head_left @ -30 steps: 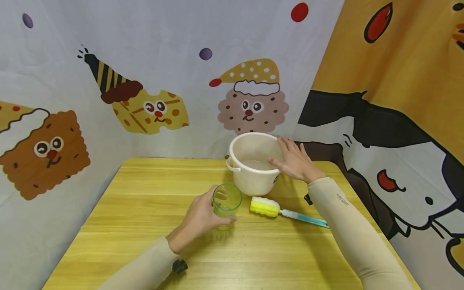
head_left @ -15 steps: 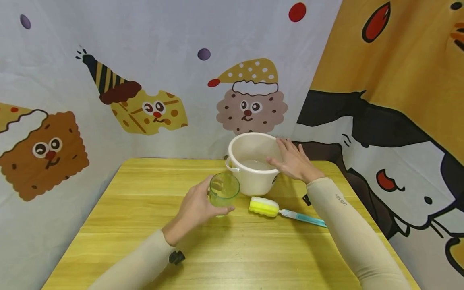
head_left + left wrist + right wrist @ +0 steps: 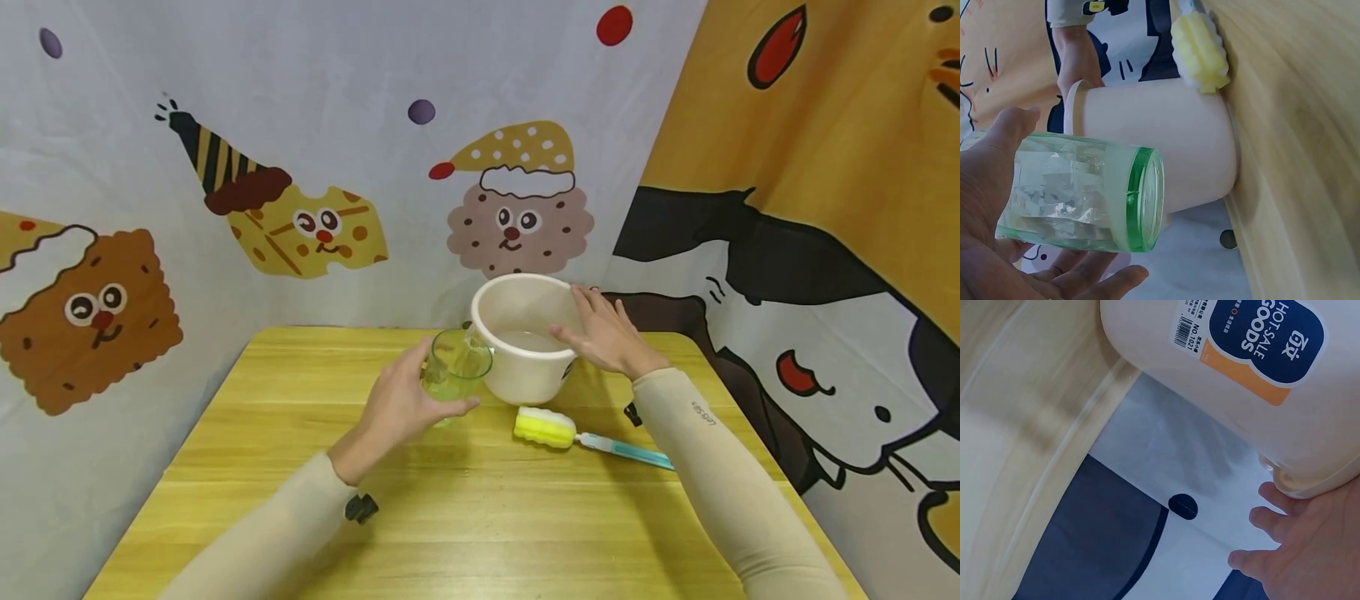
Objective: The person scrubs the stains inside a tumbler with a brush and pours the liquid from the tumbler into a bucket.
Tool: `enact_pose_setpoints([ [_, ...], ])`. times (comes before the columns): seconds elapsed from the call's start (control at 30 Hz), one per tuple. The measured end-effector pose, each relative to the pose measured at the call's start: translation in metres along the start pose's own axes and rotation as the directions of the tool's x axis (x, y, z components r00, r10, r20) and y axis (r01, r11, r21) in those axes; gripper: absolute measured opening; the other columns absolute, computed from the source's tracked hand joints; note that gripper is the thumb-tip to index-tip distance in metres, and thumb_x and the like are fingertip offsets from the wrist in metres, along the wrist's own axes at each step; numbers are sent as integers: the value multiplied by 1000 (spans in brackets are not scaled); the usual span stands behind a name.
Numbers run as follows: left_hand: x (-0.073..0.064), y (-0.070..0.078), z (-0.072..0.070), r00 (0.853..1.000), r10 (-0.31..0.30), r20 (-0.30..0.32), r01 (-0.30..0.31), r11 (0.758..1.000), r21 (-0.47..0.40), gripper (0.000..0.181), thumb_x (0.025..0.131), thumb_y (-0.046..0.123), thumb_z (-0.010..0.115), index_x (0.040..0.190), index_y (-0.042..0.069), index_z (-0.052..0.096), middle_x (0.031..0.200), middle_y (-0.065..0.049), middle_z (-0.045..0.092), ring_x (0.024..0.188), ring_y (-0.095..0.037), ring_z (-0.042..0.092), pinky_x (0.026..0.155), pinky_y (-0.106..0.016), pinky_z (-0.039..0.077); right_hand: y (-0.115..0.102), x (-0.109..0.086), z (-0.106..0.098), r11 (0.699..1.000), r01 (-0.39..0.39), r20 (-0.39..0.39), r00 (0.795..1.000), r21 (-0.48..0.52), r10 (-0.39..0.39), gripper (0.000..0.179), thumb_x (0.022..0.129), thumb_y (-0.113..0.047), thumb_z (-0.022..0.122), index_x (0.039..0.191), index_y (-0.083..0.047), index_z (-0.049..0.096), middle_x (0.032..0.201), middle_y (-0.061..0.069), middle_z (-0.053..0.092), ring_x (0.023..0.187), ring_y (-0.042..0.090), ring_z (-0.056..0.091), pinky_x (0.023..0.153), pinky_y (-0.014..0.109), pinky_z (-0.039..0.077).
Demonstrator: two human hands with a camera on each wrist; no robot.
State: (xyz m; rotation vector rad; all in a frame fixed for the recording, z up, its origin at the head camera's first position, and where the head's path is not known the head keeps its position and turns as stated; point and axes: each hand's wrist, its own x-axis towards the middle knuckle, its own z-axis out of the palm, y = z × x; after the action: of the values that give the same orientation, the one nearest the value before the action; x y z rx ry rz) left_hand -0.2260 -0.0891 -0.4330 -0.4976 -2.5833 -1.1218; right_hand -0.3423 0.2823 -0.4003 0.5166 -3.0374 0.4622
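Observation:
My left hand (image 3: 397, 406) grips a clear green-tinted cup (image 3: 454, 367) around its side and holds it off the tabletop, just left of the bucket. In the left wrist view the cup (image 3: 1079, 194) has a green base ring, and something clear, perhaps water, shows inside. A cream plastic bucket (image 3: 525, 377) stands upright at the back of the table with some liquid at its bottom. My right hand (image 3: 609, 337) rests on the bucket's right rim with fairly straight, spread fingers. In the right wrist view the fingers (image 3: 1272, 522) show outside the rim.
A sponge brush (image 3: 546, 428) with a yellow and white head and blue handle lies in front of the bucket. The wooden table (image 3: 480, 525) ends at a printed cloth backdrop (image 3: 337, 75). A printed label (image 3: 1266, 344) is on the bucket's side.
My left hand has lifted the cup off the table and moved it back and slightly left, up beside the bucket. The right hand has stayed on the bucket rim.

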Motion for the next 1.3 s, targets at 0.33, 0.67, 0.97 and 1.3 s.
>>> enact_pose_setpoints([
  [0.33,17,5,-15,1000,-17,-20,18,1000,2,104,81,51,107,165,12,59,153,-16,75,138,-41,73,112,-64,65,3,0,0,1000,5,-13,1000,0,-5,106,116,-76,46,187,-6,11,194,26,18,181,54,15,146,78,0],
  [0.67,36,10,-22,999,-29,-22,29,999,16,109,81,49,109,170,19,54,153,-13,71,133,-38,69,106,-61,65,3,1,2,1000,3,-15,1000,18,-2,105,116,-75,46,187,-6,11,194,26,17,181,53,17,147,76,-1],
  [0.97,50,17,-24,997,-77,-22,78,997,18,106,81,50,109,163,17,51,144,-13,74,114,-33,75,86,-47,66,2,1,3,1000,1,-19,1000,29,0,104,116,-74,47,187,-6,12,194,26,18,180,53,17,146,77,-1],
  [1.3,67,25,-26,998,-59,-37,62,994,86,93,81,52,108,152,21,57,143,-9,75,100,-28,72,75,-39,60,1,0,4,999,0,-24,1000,35,0,104,116,-73,48,187,-5,13,194,27,19,180,53,17,147,77,0],
])
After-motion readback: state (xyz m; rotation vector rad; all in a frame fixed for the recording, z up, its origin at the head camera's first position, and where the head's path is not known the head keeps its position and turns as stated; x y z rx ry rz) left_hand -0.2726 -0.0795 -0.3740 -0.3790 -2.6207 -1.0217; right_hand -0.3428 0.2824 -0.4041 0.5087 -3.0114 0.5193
